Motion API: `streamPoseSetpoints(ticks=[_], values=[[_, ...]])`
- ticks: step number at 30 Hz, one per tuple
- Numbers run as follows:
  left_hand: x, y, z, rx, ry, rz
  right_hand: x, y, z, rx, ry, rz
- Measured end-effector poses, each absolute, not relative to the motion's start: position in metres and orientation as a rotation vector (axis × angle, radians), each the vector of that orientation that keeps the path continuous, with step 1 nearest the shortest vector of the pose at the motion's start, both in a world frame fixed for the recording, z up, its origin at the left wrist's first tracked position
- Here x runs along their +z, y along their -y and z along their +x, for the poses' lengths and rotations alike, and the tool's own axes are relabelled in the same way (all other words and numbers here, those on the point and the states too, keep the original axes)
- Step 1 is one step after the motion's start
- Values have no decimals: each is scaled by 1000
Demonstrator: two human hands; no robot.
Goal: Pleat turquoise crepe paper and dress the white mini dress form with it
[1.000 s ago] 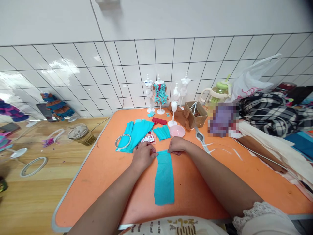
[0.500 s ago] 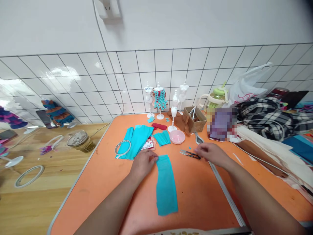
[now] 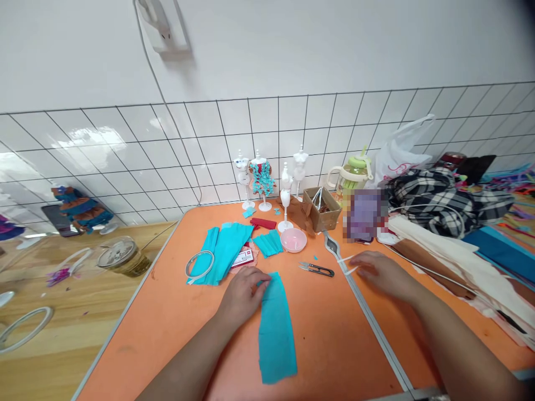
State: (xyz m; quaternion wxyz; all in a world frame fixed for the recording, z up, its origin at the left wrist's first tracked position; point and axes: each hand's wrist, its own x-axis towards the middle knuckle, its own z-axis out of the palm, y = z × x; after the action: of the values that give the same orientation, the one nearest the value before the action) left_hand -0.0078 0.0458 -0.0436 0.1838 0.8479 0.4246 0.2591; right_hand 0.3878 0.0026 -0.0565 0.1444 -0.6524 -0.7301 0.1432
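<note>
on the orange surface (image 3: 146,317), a turquoise cloth strip (image 3: 276,337) lies lengthwise, its far end pinched between thumb and fingers of the left hand (image 3: 244,293); black-handled snips (image 3: 320,270) lie between the hands, and the right hand (image 3: 379,272) is half curled over thin white strips (image 3: 343,259), whether gripping them i cannot tell

Your light is bright, and the flat teal fabric strip (image 3: 276,334) reads clearly. White glare streaks the glossy white-tiled wall (image 3: 96,142) beyond the far-left corner of the orange tabletop (image 3: 167,334). Wide-angle distortion stretches your view's sides; its upper-right corner darkens.
</note>
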Motion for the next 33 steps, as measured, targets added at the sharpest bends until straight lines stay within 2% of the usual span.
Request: streamPoseSetpoints(ticks=[13,18,21,26,33], values=[[-36,-42,-8,758,-1164,2385,-66,-5,360,-14,2236,-1997],[-32,-40,-6,757,-1134,2374,-48,-6,363,113,2183,-1974],[-33,-41,-8,730,-1143,2383,-55,-8,372,184,2241,-1958],[-38,-41,-12,760,-1093,2356,-77,-9,377,20,2271,-1943],[-39,-37,-8,791,-967,2221,-32,-7,304,-212,2249,-1631]])
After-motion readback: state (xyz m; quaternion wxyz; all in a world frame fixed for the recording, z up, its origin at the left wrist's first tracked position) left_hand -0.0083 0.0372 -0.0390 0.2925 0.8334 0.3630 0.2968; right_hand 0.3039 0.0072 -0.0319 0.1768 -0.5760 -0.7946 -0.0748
